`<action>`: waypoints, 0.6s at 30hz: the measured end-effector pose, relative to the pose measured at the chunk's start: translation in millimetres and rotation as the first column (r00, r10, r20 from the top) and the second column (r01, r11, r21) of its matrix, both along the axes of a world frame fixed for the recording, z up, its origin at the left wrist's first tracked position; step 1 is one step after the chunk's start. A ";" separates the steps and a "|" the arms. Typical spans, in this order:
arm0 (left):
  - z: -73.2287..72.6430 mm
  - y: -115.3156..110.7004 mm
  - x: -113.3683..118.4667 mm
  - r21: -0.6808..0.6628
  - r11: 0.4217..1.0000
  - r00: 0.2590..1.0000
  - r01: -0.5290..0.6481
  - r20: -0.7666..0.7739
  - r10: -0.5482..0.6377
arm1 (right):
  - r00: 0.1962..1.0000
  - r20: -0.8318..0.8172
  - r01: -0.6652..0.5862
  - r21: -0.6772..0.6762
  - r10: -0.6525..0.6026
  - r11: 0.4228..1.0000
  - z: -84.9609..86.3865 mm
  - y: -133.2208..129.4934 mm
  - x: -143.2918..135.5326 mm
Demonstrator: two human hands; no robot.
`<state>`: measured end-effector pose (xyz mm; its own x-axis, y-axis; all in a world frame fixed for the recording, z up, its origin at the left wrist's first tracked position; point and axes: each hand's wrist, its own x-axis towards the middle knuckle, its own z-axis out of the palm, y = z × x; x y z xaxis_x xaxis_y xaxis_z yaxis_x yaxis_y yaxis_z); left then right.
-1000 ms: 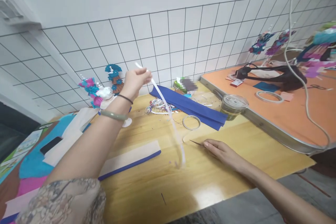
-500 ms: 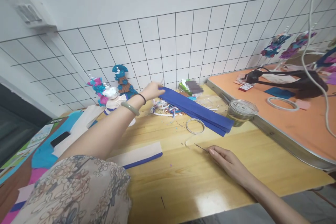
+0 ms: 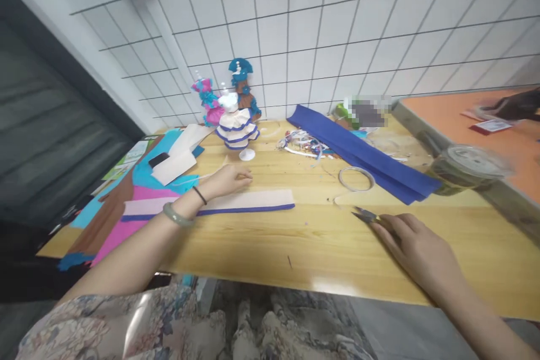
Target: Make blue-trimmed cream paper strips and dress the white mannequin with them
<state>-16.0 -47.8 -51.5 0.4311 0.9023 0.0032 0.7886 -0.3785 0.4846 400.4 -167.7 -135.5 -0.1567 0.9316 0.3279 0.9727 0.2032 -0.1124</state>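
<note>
My right hand [image 3: 415, 247] is closed around small dark-bladed scissors [image 3: 366, 215], their tips pointing left just above the table. My left hand [image 3: 228, 181] hovers at the upper edge of a cream paper strip [image 3: 253, 201] with a blue border, fingers loosely bent and apart, with nothing visible in them. A long folded blue paper strip [image 3: 358, 149] lies slantwise at the back, apart from both hands. Between it and the scissors sits a roll of tape [image 3: 356, 179] with its end pulled loose. Behind my left hand stands a small figure in a cream ruffled skirt [image 3: 237, 126] with blue trim.
Paper scraps [image 3: 306, 143] are heaped beside the blue strip. A clear round container [image 3: 470, 169] stands at the right, next to the orange table [image 3: 447, 109]. Coloured sheets [image 3: 118, 208] and a dark phone [image 3: 158, 160] lie at the left. More paper figures [image 3: 242, 87] lean near the wall grid.
My left hand has let go of the blue paper strip and come back toward me, over the cream strip. The scissors stay in my right hand. The view has swung left and downward.
</note>
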 end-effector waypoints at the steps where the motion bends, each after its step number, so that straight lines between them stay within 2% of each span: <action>1: -3.2 -15.2 -18.1 0.014 0.999 0.999 -0.042 0.005 0.042 | 0.999 0.035 -0.029 0.014 0.029 0.999 -0.9 1.0 3.2; 5: -17.8 -77.1 -82.0 0.104 0.962 0.967 -0.254 0.035 0.252 | 0.983 0.158 -0.114 0.105 0.097 0.988 2.8 4.3 2.8; 7: -27.8 -106.1 -104.4 0.151 0.923 0.935 -0.354 0.059 0.349 | 0.980 0.154 -0.149 0.147 0.127 0.978 8.8 5.2 -12.0; 9: -39.7 -131.0 -118.1 0.219 0.864 0.891 -0.454 0.127 0.436 | 0.971 0.090 -0.230 0.127 0.219 0.965 14.7 8.0 -36.4; 12: -56.2 -157.3 -122.2 0.268 0.833 0.875 -0.484 0.151 0.460 | 0.929 0.017 -0.370 0.080 0.370 0.926 20.5 21.1 -80.5; 16: -65.9 -172.6 -106.8 0.335 0.844 0.908 -0.419 0.178 0.380 | 0.801 0.184 -0.577 -0.018 0.569 0.817 28.3 47.2 -128.4; 18: -66.9 -174.7 -97.2 0.363 0.853 0.926 -0.376 0.176 0.334 | 0.772 0.191 -0.612 -0.030 0.606 0.790 33.0 56.6 -143.6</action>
